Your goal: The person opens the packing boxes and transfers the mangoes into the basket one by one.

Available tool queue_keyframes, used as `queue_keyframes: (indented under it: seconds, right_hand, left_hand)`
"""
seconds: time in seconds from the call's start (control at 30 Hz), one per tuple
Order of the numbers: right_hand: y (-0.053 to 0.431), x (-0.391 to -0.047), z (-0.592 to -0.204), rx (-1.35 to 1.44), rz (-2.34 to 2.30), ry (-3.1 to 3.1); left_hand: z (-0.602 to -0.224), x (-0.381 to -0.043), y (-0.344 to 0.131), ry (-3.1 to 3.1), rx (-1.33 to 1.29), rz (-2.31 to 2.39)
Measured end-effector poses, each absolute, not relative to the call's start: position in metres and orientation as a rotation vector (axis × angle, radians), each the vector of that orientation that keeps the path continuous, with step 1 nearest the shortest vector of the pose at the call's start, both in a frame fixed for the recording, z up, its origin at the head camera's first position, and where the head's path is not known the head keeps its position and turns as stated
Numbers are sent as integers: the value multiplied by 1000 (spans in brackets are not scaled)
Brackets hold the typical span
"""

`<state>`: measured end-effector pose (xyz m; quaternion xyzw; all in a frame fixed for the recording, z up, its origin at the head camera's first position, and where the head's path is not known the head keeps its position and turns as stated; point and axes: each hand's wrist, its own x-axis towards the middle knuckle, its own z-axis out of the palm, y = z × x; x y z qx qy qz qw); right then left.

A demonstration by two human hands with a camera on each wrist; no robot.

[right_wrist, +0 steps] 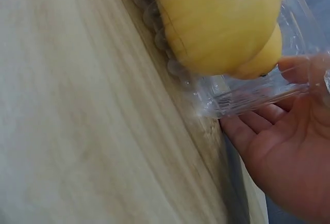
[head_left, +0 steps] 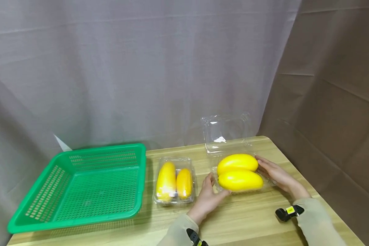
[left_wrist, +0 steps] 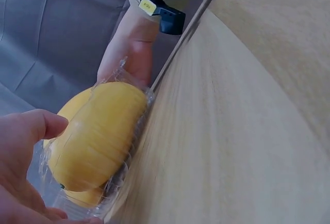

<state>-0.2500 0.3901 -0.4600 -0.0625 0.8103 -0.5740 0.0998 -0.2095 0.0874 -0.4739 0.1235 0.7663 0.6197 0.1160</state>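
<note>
Two yellow mango-like fruits (head_left: pixel 240 180) lie side by side in a clear plastic clamshell box (right_wrist: pixel 216 102) at the right of the table. Its transparent lid (head_left: pixel 226 133) stands raised at the back. My left hand (head_left: pixel 208 200) holds the box's left end, thumb at the near corner and fingers along the side; the left wrist view shows its fingertips low by the base. At the opposite end my right hand (head_left: pixel 276 175) grips the side wall, with fingers (right_wrist: pixel 242 131) outside the plastic. A closed clear box (head_left: pixel 174 202) with two more yellow fruits sits left of my left hand.
A large green perforated basket (head_left: pixel 95 217) occupies the table's left side. Grey curtain cloth (head_left: pixel 126 68) hangs behind the wooden table (head_left: pixel 246 218), and a brown cloth (head_left: pixel 335 102) hangs along its right edge.
</note>
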Motion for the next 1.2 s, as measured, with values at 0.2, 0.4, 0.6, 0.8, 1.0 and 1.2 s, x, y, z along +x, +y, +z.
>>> queue_keyframes:
  seconds: [0.2, 0.4, 0.6, 0.8, 1.0, 1.2]
  right_hand:
    - [383, -255, -458, -179, -1734, 2364]
    - [383, -257, -456, -176, -1760, 2305]
    - [386, -254, -458, -155, -1769, 2274]
    - [389, -250, -460, -98, -1764, 2278]
    - [388, -251, -460, -130, -1769, 2286]
    - [387, -250, -459, -119, -1751, 2305]
  left_hand:
    - [-473, -212, 85, 2229, 359, 1841]
    - [-471, -211, 88, 2259, 355, 1850]
    - [-464, -211, 91, 2365, 407, 1830]
    - [-454, -216, 94, 2545, 566, 1777]
    - [-444, -222, 100, 2613, 729, 1655]
    - [-436, -226, 101, 2715, 842, 1477]
